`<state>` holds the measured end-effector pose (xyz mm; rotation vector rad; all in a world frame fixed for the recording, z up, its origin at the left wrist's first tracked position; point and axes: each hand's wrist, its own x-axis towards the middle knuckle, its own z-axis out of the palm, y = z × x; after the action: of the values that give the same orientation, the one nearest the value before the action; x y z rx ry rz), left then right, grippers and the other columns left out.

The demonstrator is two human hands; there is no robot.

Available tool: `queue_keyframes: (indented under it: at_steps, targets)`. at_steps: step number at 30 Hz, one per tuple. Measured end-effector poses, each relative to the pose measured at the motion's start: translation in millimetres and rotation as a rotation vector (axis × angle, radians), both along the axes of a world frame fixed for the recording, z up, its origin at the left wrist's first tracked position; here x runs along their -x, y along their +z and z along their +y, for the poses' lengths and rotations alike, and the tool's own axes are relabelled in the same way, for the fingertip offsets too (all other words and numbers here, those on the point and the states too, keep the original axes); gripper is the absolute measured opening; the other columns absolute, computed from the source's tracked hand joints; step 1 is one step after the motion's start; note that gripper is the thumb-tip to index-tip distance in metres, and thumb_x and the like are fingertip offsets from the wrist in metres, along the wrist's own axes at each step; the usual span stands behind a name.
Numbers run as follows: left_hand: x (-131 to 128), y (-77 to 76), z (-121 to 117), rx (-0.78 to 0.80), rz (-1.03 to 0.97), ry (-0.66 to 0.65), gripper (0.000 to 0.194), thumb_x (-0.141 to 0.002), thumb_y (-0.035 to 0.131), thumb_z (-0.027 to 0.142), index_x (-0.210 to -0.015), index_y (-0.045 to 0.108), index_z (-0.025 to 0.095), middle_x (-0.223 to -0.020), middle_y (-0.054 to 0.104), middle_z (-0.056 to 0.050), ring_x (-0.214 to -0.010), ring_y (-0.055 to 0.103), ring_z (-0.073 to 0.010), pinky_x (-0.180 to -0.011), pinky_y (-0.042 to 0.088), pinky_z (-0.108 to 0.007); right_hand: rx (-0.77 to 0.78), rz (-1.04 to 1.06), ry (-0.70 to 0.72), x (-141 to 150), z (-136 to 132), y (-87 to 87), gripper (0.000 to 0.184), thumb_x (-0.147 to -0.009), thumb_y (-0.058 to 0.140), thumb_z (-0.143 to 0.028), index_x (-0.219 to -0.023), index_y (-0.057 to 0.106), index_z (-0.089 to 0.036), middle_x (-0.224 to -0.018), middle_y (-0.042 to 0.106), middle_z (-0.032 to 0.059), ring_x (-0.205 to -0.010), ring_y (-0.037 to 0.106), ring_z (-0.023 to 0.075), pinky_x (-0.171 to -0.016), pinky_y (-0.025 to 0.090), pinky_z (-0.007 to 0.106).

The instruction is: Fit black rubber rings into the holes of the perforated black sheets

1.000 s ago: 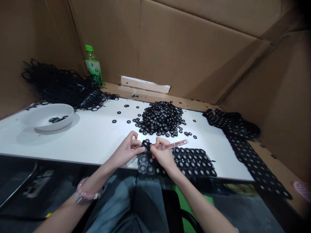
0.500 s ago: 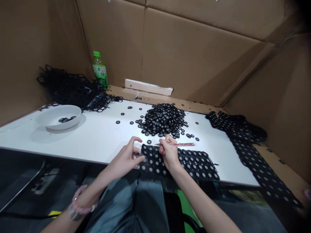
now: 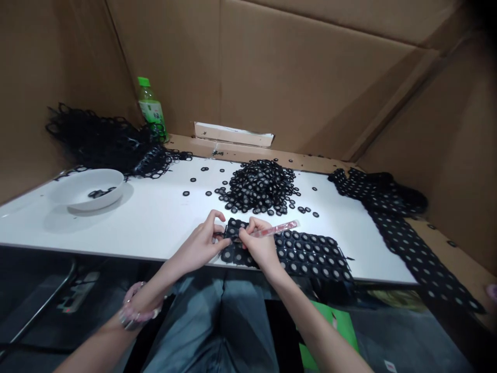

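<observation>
A black perforated sheet of small round pieces with pale centres lies along the near edge of the white table. My left hand pinches the sheet's left end, thumb and fingers closed on it. My right hand pinches the same end from the right side and also holds a thin red-and-clear stick that points right over the sheet. The two hands almost touch. Just behind them sits a heap of loose black rings.
A white bowl with a few black pieces stands at the left. Behind it lie a tangle of empty black webbing and a green bottle. More perforated strips drape over the right edge. Cardboard walls enclose the table.
Half a second ago my hands rested apart on the flat sheet; now they have come together and pinch its left end, lifting it slightly. The stick has tilted upward to the right.
</observation>
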<state>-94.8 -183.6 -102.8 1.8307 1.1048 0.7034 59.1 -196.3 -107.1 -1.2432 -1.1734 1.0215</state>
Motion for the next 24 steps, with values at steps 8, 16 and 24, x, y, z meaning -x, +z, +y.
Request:
queue_keyframes:
  at_steps: [8, 16, 24]
  targets:
    - [3.6, -11.2, 1.7, 0.044, -0.074, 0.039, 0.032, -0.077, 0.054, 0.025, -0.094, 0.027, 0.024, -0.069, 0.046, 0.008, -0.053, 0.040, -0.0075, -0.052, 0.034, -0.018, -0.038, -0.169, -0.042, -1.3, -0.2, 1.5, 0.022, -0.057, 0.048, -0.010, -0.049, 0.032, -0.022, -0.043, 0.032, -0.0087, -0.041, 0.034, 0.0087, -0.042, 0.024, 0.022]
    - [-2.3, -6.7, 1.1, 0.141, -0.236, 0.044, 0.034, -0.073, 0.057, 0.023, -0.087, 0.026, 0.024, -0.066, 0.040, 0.010, -0.050, 0.036, -0.0044, -0.050, 0.031, -0.016, -0.100, -0.243, -0.015, 2.1, -1.3, -0.5, 0.025, -0.061, 0.048, -0.010, -0.048, 0.030, -0.021, -0.043, 0.029, -0.0079, -0.043, 0.028, 0.0085, -0.044, 0.021, 0.022]
    - [0.3, -2.0, 5.3, 0.134, -0.240, 0.034, 0.032, -0.075, 0.056, 0.025, -0.083, 0.025, 0.023, -0.062, 0.041, 0.010, -0.051, 0.039, -0.0062, -0.051, 0.032, -0.017, -0.119, -0.248, 0.003, 2.7, -1.4, -0.3, 0.026, -0.059, 0.047, -0.006, -0.048, 0.030, -0.021, -0.044, 0.031, -0.0077, -0.043, 0.030, 0.0083, -0.044, 0.022, 0.022]
